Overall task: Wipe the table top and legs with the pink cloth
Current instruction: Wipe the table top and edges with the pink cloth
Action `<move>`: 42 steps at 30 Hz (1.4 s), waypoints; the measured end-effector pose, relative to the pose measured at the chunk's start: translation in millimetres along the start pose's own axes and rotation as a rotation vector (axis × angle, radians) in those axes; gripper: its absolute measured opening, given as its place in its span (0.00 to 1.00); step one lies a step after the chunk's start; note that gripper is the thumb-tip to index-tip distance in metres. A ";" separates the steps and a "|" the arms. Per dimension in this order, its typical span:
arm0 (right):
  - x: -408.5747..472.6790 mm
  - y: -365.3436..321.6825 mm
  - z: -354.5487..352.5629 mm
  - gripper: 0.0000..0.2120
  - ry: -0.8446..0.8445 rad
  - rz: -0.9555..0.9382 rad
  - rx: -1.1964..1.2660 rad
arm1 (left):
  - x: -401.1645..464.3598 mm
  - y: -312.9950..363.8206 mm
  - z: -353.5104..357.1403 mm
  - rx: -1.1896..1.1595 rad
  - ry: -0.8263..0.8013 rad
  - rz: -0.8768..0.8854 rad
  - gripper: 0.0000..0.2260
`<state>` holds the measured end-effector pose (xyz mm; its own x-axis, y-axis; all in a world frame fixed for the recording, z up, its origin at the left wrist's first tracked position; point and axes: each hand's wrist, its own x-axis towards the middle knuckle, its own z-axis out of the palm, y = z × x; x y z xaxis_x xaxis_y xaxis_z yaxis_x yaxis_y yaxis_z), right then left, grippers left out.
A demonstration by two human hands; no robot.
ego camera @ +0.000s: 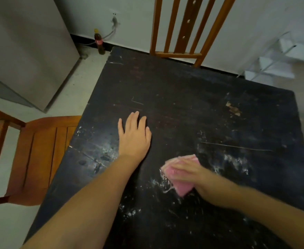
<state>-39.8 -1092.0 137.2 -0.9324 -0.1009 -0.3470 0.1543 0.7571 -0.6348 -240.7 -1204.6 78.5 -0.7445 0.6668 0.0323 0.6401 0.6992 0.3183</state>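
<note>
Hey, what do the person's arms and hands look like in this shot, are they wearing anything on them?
Both forearms are bare as far as the frame shows, with no sleeves in view. The left hand shows no glove, ring, watch or bracelet. The right hand is motion-blurred, but no glove or wristband shows on it either.

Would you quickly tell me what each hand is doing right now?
Left hand: open, flat on the table top, holding nothing.
Right hand: holds the pink cloth against the table top.
</note>
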 end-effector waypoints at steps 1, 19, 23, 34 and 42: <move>13.6 -3.2 -22.4 0.23 0.061 -0.003 0.068 | -0.3 1.6 -0.3 0.019 0.003 0.005 0.23; -13.9 9.2 -21.3 0.21 0.237 0.006 0.044 | -2.0 4.1 0.1 0.045 0.011 0.013 0.18; 43.5 83.5 -122.0 0.24 0.613 0.339 -0.045 | -2.4 5.5 -0.1 0.043 0.043 0.011 0.18; -56.5 16.3 45.5 0.32 0.248 0.122 0.138 | -3.8 13.9 -0.5 0.039 0.018 -0.037 0.19; -0.1 113.2 -131.1 0.24 0.652 0.345 -0.017 | -7.8 122.0 31.5 -0.054 -0.002 0.118 0.20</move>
<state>-65.1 -921.6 155.8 -0.8373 0.5453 -0.0406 0.4741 0.6869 -0.5508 -150.8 -1116.3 87.3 -0.6643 0.7441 0.0707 0.7121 0.6012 0.3626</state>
